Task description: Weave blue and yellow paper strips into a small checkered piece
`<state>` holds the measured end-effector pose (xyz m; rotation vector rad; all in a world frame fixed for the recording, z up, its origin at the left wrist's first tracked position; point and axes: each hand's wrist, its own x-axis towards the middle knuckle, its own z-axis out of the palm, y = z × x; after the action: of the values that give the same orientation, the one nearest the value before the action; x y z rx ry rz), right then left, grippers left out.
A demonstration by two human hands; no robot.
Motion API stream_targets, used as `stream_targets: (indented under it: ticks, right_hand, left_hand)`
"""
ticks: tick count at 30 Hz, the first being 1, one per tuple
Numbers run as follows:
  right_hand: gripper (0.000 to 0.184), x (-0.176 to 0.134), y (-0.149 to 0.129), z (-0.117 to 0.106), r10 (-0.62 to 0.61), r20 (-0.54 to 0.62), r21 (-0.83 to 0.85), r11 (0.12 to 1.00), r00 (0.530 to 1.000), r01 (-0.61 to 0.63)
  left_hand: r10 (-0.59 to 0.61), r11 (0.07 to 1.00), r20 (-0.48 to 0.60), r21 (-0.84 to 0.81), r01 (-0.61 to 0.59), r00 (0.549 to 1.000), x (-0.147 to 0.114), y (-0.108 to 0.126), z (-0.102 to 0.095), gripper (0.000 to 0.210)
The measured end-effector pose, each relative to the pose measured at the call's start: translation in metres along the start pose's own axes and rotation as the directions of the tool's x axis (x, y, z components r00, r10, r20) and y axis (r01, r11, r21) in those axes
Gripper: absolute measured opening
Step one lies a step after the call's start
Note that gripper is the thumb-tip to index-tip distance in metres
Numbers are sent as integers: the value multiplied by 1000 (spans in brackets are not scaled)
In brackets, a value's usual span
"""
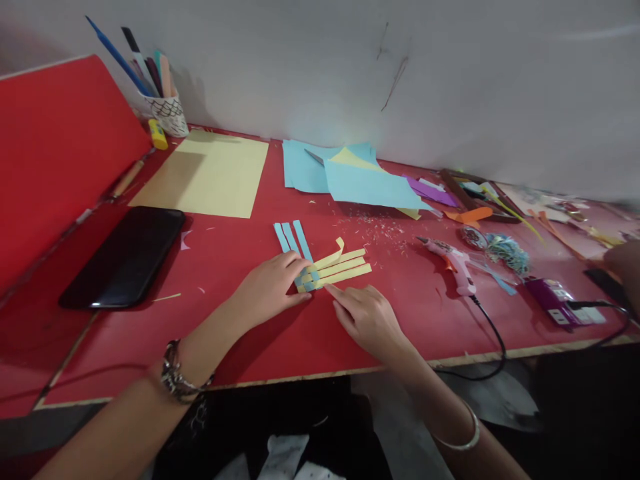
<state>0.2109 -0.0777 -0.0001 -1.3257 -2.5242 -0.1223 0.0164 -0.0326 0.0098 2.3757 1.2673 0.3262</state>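
Observation:
Pale yellow paper strips [345, 270] cross light blue paper strips [293, 239] in a small woven checked patch [309, 277] on the red tabletop. My left hand [267, 283] holds the patch at its left side, fingertips on the top edge and thumb at the bottom edge. One yellow strip is lifted, its end curled up. My right hand [367, 317] rests just below the yellow strips. Its index finger is stretched out, the tip at the patch's lower right edge; nothing shows in its grasp.
A pink glue gun [453, 263] with a black cord lies right, near a purple power adapter [550, 303]. Blue paper sheets [375, 185] and a yellow sheet [215, 173] lie behind. A phone [125, 257] lies left. Another person's hand [625, 267] shows far right.

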Motion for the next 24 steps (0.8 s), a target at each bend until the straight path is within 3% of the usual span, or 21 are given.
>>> stream_targets:
  ticks: [9,24]
  right_hand:
    - [34,-1,0,2,29,5,-9,1000,1000,-29]
    - [37,-1,4,-2,232,70,-79,971,970,-226]
  left_hand:
    - [-1,1000,0,-9,1,1000,0,2,0,37]
    - [6,1000,-4,7,-6,1000,0,0,1,38]
